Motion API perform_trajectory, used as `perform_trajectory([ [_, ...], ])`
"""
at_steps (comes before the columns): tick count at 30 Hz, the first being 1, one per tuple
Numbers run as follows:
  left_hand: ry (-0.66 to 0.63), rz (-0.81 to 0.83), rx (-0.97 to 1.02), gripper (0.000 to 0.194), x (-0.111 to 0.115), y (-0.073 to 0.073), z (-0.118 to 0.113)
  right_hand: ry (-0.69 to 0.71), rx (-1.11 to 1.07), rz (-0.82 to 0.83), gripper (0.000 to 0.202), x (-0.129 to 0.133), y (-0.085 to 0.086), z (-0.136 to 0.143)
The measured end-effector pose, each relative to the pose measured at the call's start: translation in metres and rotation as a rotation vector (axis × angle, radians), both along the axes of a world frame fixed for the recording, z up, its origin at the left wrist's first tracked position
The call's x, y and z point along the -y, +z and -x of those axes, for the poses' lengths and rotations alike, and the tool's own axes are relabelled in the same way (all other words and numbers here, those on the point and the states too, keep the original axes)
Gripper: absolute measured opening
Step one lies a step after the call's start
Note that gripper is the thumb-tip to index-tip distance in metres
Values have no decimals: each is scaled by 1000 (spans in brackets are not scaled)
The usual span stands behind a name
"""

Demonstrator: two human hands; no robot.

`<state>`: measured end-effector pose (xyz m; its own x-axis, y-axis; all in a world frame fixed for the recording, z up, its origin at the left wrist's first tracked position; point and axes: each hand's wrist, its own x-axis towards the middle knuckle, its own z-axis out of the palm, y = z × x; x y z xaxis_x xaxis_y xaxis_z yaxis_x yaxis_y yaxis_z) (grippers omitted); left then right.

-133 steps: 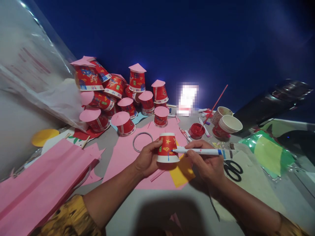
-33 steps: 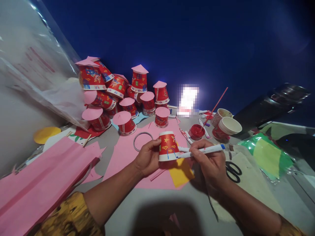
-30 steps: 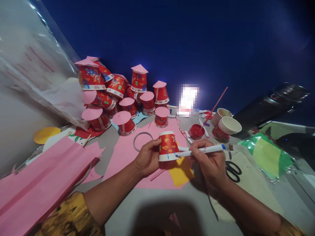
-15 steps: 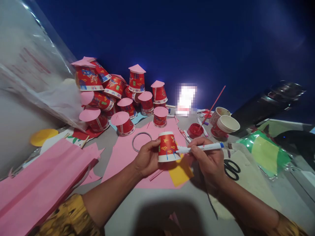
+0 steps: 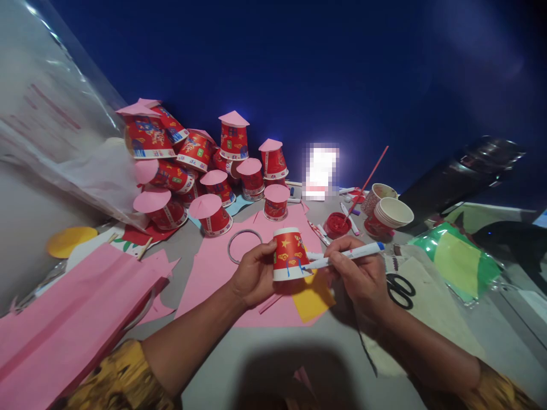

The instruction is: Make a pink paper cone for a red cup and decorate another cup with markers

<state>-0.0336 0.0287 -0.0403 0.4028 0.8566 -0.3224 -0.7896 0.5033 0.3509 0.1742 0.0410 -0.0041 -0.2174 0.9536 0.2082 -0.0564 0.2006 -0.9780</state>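
My left hand (image 5: 252, 276) grips a red paper cup (image 5: 290, 249) by its left side, above pink paper. The cup is upside down, its white rim at the bottom, with gold stars, cloud shapes and blue strokes near that rim. Between the thumb and fingers of my right hand (image 5: 361, 279) is a white marker pen (image 5: 348, 255) with a blue end. Its tip meets the lower right of the cup, beside the blue strokes. A yellow paper piece (image 5: 314, 299) lies below the cup, and a grey tape ring (image 5: 231, 250) lies behind my left hand.
Red cups with pink paper cones (image 5: 205, 213) are piled at the back left. Pink sheets (image 5: 81, 307) cover the left side. Red paint (image 5: 337, 225) with a brush, stacked paper cups (image 5: 395, 212), scissors (image 5: 400, 290) and a black bottle (image 5: 465, 176) stand or lie right.
The marker's tip has shifted slightly down and left along the cup, its blue end dipping a little. The cup stays in my left hand. The whole view has moved slightly.
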Motion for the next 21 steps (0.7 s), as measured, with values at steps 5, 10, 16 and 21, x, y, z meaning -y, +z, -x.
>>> perform_trajectory([
  [5, 11, 25, -23, 44, 0, 2, -1, 23, 13, 19, 29, -1, -2, -2],
  [10, 32, 46, -62, 41, 0, 5, -2, 2, 10, 23, 29, 0, 0, 0],
  [16, 41, 15, -52, 45, 2, 3, -2, -27, -26, 30, 33, -1, 9, 7],
  [21, 46, 25, -80, 44, 2, 3, -2, -22, -16, 32, 33, -1, 10, 7],
])
